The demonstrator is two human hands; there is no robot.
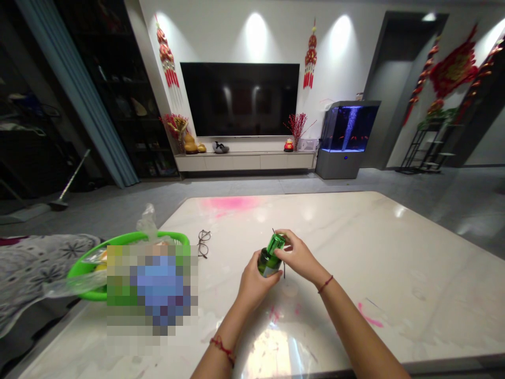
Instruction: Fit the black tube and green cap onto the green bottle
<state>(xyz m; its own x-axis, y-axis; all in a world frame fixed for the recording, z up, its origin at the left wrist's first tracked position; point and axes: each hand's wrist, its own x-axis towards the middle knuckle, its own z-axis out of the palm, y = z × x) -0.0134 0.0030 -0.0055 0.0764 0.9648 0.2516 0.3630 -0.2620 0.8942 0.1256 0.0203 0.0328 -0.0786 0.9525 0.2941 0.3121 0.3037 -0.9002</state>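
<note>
My left hand (255, 283) cups the lower body of a green glass bottle (268, 260), and my right hand (299, 257) closes over its top, with the fingers (284, 240) curled around the green neck. Both hands are narrow and holding, close together just above the marble tabletop (355, 247), near the middle of its near half. The bottle's long axis is tilted, not upright: the base sits low toward my left and near side, and the top points up toward the far right. Keeping the base snug in one palm while the other hand works the top gives steady control. A thin dark strand (284, 270) runs just beside the bottle, though I cannot tell what it is. A small clear round piece (290, 288) lies on the marble just to the near side. Well off to the left are wire-rimmed glasses (203, 243) and a green plastic basket (126, 245).
</note>
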